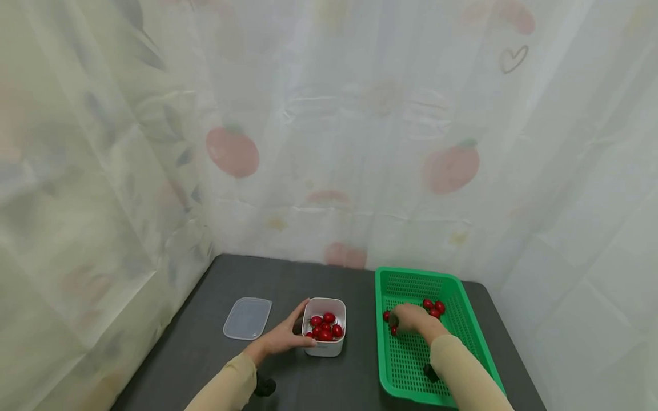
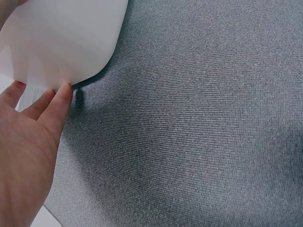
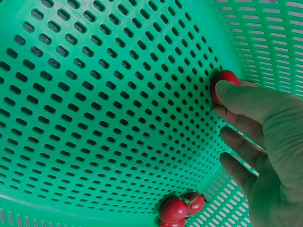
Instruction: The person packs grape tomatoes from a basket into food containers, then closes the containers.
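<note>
My left hand [image 1: 280,337] holds a white square container [image 1: 325,349] from its left side, thumb at the near side and fingers farther back. In the left wrist view its fingertips [image 2: 64,92] touch the container's smooth wall [image 2: 71,38]. Several red cherry tomatoes [image 1: 326,335] lie inside the container. Over in the green basket [image 1: 380,354], my right hand [image 1: 411,318] pinches a cherry tomato [image 3: 226,81] between thumb and index finger; the other fingers are loosely bent. Another group of cherry tomatoes [image 1: 434,308] rests in the basket, seen low in the right wrist view.
A translucent square lid [image 1: 248,318] lies on the dark grey table [image 1: 288,279], left of the container. The basket stands on the right side of the table, with slotted sides. Patterned curtains [image 1: 329,142] hang behind and along both sides.
</note>
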`<state>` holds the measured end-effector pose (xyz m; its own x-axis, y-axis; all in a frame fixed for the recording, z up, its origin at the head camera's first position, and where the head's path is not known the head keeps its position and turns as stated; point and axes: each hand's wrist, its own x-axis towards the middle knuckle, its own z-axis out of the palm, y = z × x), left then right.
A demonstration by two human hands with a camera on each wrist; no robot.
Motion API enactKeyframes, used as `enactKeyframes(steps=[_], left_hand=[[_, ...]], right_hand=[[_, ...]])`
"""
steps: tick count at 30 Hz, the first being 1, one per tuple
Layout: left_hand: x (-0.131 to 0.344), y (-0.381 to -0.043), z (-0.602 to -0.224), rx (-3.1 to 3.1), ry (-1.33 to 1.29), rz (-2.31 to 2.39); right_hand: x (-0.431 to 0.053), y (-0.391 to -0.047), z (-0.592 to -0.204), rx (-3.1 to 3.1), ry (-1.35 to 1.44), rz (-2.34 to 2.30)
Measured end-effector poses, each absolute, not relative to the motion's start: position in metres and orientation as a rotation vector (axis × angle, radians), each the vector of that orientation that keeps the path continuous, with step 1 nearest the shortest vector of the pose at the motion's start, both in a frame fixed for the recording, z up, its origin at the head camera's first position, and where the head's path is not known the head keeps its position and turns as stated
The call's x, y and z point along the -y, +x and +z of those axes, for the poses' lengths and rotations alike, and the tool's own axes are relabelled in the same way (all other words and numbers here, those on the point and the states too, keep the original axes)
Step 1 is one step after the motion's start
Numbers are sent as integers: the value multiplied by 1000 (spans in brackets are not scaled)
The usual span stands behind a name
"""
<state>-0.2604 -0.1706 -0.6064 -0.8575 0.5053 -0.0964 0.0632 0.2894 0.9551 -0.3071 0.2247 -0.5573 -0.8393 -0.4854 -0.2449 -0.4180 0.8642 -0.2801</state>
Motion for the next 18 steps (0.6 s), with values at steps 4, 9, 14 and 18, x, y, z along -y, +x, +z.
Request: enactKeyframes(steps=[4, 9, 14, 18], left_hand=[[170, -260, -605, -2198, 511, 1580], [169, -260, -607, -2208, 505, 1573], [170, -262, -609, -2202, 497, 1579], [169, -263, -610, -2196, 502, 1581]], right_hand=[[-224, -307, -557, -2728, -673, -300], [-226, -306, -554, -2717, -677, -317], [-233, -307, -549, -2722, -741, -337], [-239, -306, -541, -2737, -761, -375]])
